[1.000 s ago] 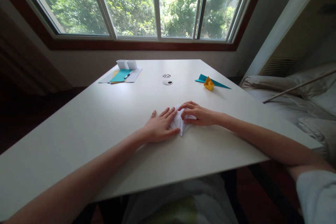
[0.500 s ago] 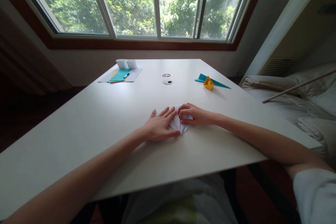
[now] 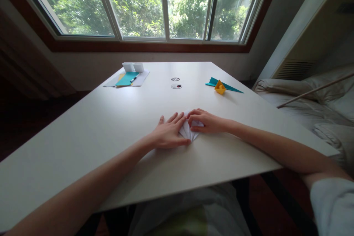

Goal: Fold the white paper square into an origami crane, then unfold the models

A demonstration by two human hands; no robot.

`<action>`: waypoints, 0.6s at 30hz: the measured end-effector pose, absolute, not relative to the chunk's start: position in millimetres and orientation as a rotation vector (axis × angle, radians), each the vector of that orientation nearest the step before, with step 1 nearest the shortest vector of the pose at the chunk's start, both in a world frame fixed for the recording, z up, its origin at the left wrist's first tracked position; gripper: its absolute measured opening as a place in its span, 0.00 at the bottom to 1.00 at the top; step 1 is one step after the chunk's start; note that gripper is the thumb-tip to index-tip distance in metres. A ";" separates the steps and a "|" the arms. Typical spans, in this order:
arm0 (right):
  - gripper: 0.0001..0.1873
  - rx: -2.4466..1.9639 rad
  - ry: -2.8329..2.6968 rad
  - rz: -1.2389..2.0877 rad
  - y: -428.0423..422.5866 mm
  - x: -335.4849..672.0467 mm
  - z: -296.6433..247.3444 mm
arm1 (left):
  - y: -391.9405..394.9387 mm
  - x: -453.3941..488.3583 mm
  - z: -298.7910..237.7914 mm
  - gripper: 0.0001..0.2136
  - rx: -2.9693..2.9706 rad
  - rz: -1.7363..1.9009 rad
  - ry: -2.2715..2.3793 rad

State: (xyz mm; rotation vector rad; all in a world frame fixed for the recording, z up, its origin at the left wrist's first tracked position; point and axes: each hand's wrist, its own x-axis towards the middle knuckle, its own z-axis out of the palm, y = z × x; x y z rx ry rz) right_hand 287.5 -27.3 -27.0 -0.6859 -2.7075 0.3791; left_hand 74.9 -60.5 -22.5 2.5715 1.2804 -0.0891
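A folded piece of white paper (image 3: 186, 131) with several creases lies on the table near its front edge, its lower end narrowing to a point. My left hand (image 3: 168, 132) rests flat over the paper's left side, fingers spread and thumb at the lower point. From the right, my right hand (image 3: 206, 121) curls over the paper with thumb and fingers bent together on it. Both hands cover parts of the sheet, so its full outline is hidden.
On the white table (image 3: 116, 125), a yellow paper boat (image 3: 220, 87) stands by a teal paper plane (image 3: 233, 88). Two round stickers (image 3: 176, 86) lie mid-table. At the back left are teal paper (image 3: 125, 79), a pen (image 3: 135, 77) and two white containers (image 3: 138, 67).
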 end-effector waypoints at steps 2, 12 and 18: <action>0.09 -0.695 -2.701 0.367 -28.2 287.1 -26.6 | -61.0 76.0 -22.4 0.43 2.567 -0.098 1.300; 0.13 -0.714 -2.638 0.417 -24.8 288.5 -30.9 | -61.4 79.0 -19.4 0.44 2.496 -0.114 1.333; 0.20 -0.717 -2.592 0.457 -22.9 289.6 -34.9 | -63.3 81.3 -18.9 0.42 2.429 -0.062 1.351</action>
